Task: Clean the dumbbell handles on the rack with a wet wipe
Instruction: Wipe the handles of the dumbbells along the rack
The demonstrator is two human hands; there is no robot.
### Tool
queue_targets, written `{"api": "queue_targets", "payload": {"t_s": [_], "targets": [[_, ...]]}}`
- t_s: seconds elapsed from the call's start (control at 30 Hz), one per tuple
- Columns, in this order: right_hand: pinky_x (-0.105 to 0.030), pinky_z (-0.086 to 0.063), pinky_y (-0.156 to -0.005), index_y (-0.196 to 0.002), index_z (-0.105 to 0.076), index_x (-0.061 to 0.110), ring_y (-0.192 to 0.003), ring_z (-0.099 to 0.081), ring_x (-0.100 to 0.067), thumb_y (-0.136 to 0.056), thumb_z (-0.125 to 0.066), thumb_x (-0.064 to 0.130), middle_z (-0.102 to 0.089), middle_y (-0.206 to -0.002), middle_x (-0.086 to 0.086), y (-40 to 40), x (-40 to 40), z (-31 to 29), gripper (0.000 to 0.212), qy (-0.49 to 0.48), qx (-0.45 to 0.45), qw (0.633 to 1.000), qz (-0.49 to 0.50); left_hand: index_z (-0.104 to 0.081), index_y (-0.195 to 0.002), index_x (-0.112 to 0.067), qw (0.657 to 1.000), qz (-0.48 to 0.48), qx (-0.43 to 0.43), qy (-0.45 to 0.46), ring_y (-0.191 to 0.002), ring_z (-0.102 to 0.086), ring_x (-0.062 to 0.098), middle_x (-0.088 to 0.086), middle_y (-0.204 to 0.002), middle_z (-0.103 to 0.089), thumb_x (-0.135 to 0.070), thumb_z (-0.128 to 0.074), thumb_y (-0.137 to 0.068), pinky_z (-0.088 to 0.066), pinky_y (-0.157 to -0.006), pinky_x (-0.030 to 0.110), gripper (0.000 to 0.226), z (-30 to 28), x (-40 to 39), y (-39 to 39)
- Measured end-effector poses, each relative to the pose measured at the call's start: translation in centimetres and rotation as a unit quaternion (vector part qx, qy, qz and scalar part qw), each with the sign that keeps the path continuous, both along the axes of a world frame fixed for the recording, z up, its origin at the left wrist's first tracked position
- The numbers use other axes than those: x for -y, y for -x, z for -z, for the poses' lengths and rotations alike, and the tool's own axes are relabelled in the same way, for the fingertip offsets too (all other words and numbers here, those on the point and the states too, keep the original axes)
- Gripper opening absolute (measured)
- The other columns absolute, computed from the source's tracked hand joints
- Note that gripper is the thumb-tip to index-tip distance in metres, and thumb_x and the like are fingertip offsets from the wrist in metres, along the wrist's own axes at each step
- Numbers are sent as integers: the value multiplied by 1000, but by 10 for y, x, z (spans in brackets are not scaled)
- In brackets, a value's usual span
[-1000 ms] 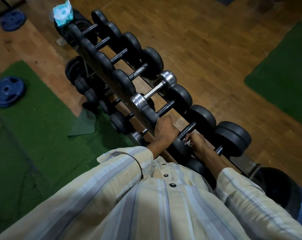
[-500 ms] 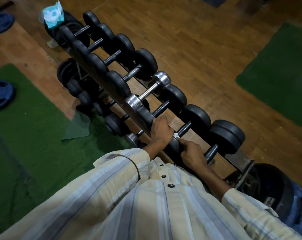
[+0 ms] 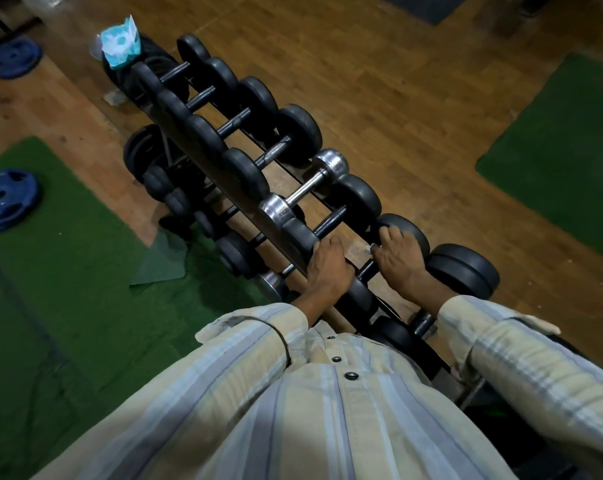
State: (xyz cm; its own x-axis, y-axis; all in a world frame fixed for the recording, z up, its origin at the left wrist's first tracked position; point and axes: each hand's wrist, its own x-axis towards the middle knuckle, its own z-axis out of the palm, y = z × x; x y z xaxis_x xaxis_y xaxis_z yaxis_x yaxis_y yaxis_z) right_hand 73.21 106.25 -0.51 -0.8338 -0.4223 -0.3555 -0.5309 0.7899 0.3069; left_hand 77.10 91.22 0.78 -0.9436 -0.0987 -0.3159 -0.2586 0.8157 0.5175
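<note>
A dumbbell rack (image 3: 244, 199) runs from the far left toward me, its top row holding several black dumbbells and one chrome dumbbell (image 3: 305, 188). My left hand (image 3: 329, 268) grips the near head of a black dumbbell. My right hand (image 3: 395, 256) is curled over that dumbbell's handle (image 3: 367, 268) close to its far head (image 3: 405, 226), with a scrap of white wet wipe (image 3: 368, 248) showing at the fingers. Most of the wipe is hidden under the hand. A pack of wet wipes (image 3: 120, 43) sits at the rack's far end.
Lower rack rows hold more dumbbells (image 3: 175, 199). Blue weight plates (image 3: 7, 199) lie on the green mat (image 3: 68, 271) at left, another plate (image 3: 14, 58) farther back. A second green mat (image 3: 570, 157) covers the wooden floor at right. A dark plate (image 3: 466, 271) stands beside my right hand.
My right hand has slid along the handle away from me, from the near end beside my left hand to the far head. My left hand keeps its grip.
</note>
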Motion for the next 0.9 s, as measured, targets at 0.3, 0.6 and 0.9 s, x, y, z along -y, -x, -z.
{"api": "queue_targets", "payload": {"t_s": [0.3, 0.6, 0.9], "targets": [[-35, -33, -66, -144, -50, 37, -99, -50, -32, -86, -61, 12, -45, -108, -9, -21, -19, 13, 63, 179, 147, 972, -42, -56, -118, -7, 1000, 0, -2, 18, -119, -50, 32, 14, -125, -57, -5, -55, -88, -49, -96, 42, 31, 2, -2, 1], [-32, -43, -93, -159, -14, 10, -112, -35, -25, -77, -57, -4, -30, -127, -10, -47, -28, 45, 93, 391, 140, 863, 287, -56, -118, -5, 1000, 7, 2, 25, -118, -51, 33, 16, -122, -57, -1, -54, -85, -49, -98, 44, 33, 3, -4, 2], [-35, -43, -74, -61, -51, 15, -64, -49, -18, -57, -49, -1, -55, -66, 0, -22, -8, 21, 16, 698, 230, 204, 646, -56, -119, -5, 1000, 6, 3, 22, -119, -50, 31, 15, -123, -57, -1, -56, -86, -49, -98, 42, 33, 0, -5, 2]]}}
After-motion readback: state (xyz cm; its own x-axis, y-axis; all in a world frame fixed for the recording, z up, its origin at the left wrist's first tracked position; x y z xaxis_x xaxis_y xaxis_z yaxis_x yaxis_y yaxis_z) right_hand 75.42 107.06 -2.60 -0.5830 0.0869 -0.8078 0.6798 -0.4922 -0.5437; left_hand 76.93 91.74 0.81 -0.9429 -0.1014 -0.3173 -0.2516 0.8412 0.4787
